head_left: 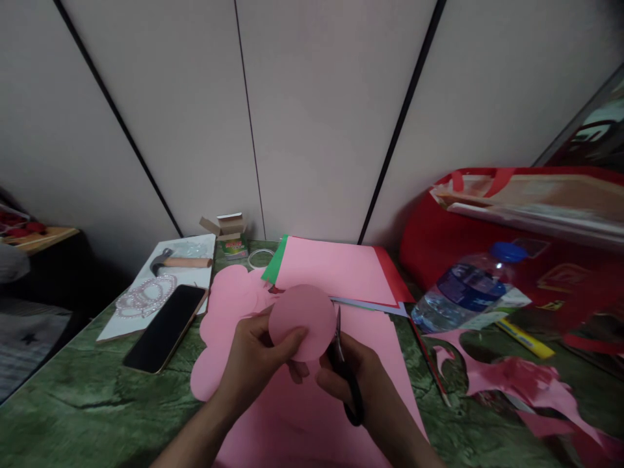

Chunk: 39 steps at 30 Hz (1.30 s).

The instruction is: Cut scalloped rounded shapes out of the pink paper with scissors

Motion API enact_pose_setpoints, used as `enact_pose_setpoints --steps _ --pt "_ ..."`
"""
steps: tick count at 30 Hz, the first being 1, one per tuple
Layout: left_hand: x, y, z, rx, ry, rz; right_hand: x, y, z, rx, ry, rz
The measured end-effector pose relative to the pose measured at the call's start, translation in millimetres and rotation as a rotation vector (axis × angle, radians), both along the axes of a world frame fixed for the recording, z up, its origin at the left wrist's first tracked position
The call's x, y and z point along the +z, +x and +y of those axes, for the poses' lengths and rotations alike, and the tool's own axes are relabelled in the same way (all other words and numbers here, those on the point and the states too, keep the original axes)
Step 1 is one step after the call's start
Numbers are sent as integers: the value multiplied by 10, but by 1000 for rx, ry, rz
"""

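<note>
Between the thumb and fingers of my left hand [260, 354] is a pink paper circle [302, 318], held up above the table. My right hand [363, 380] grips black-handled scissors [348, 383], whose blades [338, 325] rise along the circle's right edge. Whether the blades touch the paper I cannot tell. Beneath both hands lies a large pink paper sheet [312, 422]. Several scalloped pink paper pieces [224, 318] lie to the left of it.
At left are a phone [166, 328], a hammer [185, 262] and bead strings [141, 299]. Coloured sheets [336, 266] and a small box [233, 244] stand behind. On the right are a water bottle [463, 286], a red bag [487, 227], a pencil [431, 364] and pink scraps [526, 383].
</note>
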<state>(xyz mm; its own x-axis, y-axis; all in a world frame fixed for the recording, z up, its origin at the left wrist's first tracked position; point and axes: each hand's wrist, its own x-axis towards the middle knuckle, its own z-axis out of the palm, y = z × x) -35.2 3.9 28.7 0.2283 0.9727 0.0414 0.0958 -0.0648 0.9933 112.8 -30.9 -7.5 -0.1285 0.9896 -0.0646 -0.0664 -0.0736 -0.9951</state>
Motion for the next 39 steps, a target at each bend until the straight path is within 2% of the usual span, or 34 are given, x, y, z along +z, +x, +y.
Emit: enact_pose_setpoints --steps 23,29,35,39 --pt "27 -54 4 -38 4 38 -19 -41 -13 -3 -27 58" --pt "15 -43 23 -35 8 39 -68 -33 -4 -5 -64 78" --pt "24 -45 27 -32 20 47 18 -66 2 -61 -156 63" --pt "21 -47 31 -16 2 34 47 -80 -4 -78 -171 70"
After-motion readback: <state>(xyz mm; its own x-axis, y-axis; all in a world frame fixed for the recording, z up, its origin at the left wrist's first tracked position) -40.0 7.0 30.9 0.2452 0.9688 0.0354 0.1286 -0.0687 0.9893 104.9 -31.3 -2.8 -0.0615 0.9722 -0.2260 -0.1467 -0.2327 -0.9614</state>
